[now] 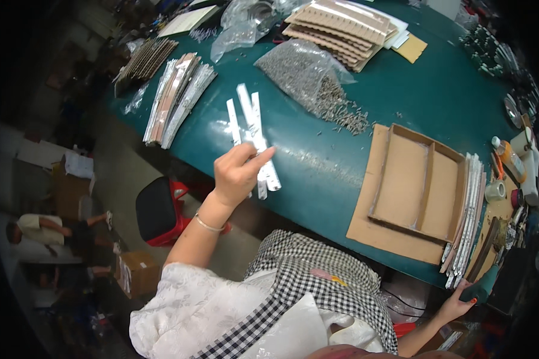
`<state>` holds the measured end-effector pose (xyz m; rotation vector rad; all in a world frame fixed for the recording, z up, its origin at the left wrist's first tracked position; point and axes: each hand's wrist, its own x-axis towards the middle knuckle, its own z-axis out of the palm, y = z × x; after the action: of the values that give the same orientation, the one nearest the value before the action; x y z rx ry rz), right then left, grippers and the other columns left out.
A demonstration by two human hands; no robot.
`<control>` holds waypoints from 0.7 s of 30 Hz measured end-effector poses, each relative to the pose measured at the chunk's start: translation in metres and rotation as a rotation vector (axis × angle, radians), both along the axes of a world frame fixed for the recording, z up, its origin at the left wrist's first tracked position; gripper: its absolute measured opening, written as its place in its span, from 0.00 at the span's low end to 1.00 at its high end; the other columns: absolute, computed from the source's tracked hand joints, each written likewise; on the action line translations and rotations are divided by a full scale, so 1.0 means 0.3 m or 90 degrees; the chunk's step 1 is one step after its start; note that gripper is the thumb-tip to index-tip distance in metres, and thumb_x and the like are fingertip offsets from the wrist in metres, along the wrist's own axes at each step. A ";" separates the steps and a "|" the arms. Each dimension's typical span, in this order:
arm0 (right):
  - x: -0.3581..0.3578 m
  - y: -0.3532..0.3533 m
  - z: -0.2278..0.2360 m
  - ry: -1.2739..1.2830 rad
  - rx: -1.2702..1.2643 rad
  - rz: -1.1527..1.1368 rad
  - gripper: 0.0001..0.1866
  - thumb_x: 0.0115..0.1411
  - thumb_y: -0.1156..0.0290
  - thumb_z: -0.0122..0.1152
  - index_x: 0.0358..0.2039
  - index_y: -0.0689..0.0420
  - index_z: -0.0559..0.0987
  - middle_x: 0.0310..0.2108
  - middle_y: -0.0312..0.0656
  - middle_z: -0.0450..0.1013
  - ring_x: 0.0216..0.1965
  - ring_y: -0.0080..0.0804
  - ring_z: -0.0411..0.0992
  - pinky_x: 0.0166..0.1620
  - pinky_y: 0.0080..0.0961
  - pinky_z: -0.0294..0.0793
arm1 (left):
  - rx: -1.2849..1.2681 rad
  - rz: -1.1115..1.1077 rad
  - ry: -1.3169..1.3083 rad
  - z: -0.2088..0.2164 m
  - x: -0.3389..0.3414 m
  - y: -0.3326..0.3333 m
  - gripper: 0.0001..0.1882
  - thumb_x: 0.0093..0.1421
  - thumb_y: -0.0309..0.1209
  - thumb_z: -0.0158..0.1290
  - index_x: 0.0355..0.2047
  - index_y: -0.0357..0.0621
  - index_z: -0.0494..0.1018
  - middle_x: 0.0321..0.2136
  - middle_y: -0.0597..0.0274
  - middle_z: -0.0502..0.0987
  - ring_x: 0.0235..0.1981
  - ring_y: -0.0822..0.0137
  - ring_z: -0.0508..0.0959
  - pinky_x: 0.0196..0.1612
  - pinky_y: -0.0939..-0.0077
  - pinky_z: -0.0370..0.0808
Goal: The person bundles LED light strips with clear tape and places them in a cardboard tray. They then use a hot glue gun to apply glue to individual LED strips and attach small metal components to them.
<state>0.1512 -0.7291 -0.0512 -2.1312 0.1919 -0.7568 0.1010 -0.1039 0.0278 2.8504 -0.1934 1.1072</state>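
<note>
Over the left part of the green table, my left hand (238,173) is closed, thumb and fingers pinched together. Beneath and beside it lie several thin white strips (244,102), partly overlapping. Whether a strip is between the fingertips is hidden. At the table's right front corner, my right hand (455,306) is wrapped round a dark green, handle-like object (484,286); its exact kind is unclear. Just beyond that hand, a bundle of long silvery strips (465,218) stands along a shallow two-compartment cardboard tray (403,179).
A clear plastic bag (293,72) spills small screws (344,113) onto the table (317,167). Cardboard pieces (335,30) are stacked behind it. Bundled strips (176,99) lie at far left. A bottle (509,158) and a tape roll (495,191) stand right. A red-and-black stool (159,209) is below.
</note>
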 end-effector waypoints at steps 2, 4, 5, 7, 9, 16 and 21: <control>-0.007 -0.018 -0.012 0.026 -0.031 0.028 0.14 0.63 0.74 0.67 0.42 0.65 0.72 0.37 0.39 0.74 0.37 0.26 0.71 0.45 0.26 0.73 | 0.008 0.004 0.011 -0.052 -0.025 0.037 0.20 0.44 0.20 0.59 0.39 0.52 0.84 0.24 0.65 0.73 0.22 0.64 0.76 0.23 0.71 0.73; -0.012 0.016 -0.007 0.027 0.015 0.031 0.14 0.62 0.75 0.68 0.41 0.63 0.71 0.34 0.37 0.72 0.36 0.24 0.71 0.43 0.23 0.72 | -0.005 0.003 0.028 -0.072 -0.046 0.046 0.21 0.45 0.18 0.60 0.40 0.51 0.83 0.24 0.63 0.73 0.23 0.63 0.76 0.23 0.70 0.73; -0.017 0.037 0.006 0.047 0.046 0.023 0.14 0.62 0.75 0.69 0.41 0.63 0.71 0.34 0.37 0.72 0.36 0.24 0.71 0.42 0.23 0.72 | -0.013 0.002 0.040 -0.074 -0.054 0.050 0.21 0.45 0.17 0.60 0.41 0.51 0.83 0.24 0.62 0.74 0.23 0.62 0.76 0.24 0.70 0.73; -0.018 0.038 0.004 0.053 0.077 0.024 0.16 0.61 0.77 0.69 0.44 0.63 0.71 0.35 0.38 0.72 0.36 0.23 0.70 0.42 0.22 0.71 | -0.021 0.017 0.056 -0.069 -0.058 0.053 0.19 0.46 0.18 0.60 0.39 0.51 0.83 0.25 0.62 0.74 0.23 0.62 0.77 0.24 0.69 0.74; -0.019 0.014 -0.022 0.028 0.078 0.037 0.21 0.59 0.81 0.69 0.50 0.63 0.70 0.37 0.39 0.73 0.37 0.23 0.70 0.41 0.20 0.70 | -0.027 0.029 0.071 -0.067 -0.063 0.059 0.16 0.47 0.18 0.60 0.37 0.49 0.82 0.24 0.62 0.75 0.24 0.61 0.77 0.25 0.69 0.74; -0.019 0.057 0.021 0.058 0.086 0.014 0.28 0.57 0.84 0.68 0.57 0.65 0.68 0.40 0.40 0.73 0.39 0.23 0.71 0.43 0.20 0.71 | -0.034 0.043 0.209 -0.025 -0.091 0.042 0.10 0.49 0.22 0.60 0.33 0.48 0.81 0.25 0.64 0.76 0.27 0.61 0.79 0.27 0.68 0.76; 0.008 0.074 0.029 -0.035 0.221 0.007 0.34 0.55 0.89 0.66 0.62 0.68 0.66 0.39 0.39 0.69 0.40 0.26 0.72 0.49 0.25 0.72 | -0.312 0.045 0.132 0.037 -0.074 -0.017 0.14 0.51 0.17 0.60 0.39 0.41 0.83 0.25 0.59 0.75 0.25 0.66 0.77 0.27 0.72 0.73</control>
<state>0.1538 -0.7069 -0.0424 -1.7802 0.2620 -0.7175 0.0787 -0.1091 0.0390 2.5137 0.1700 0.7319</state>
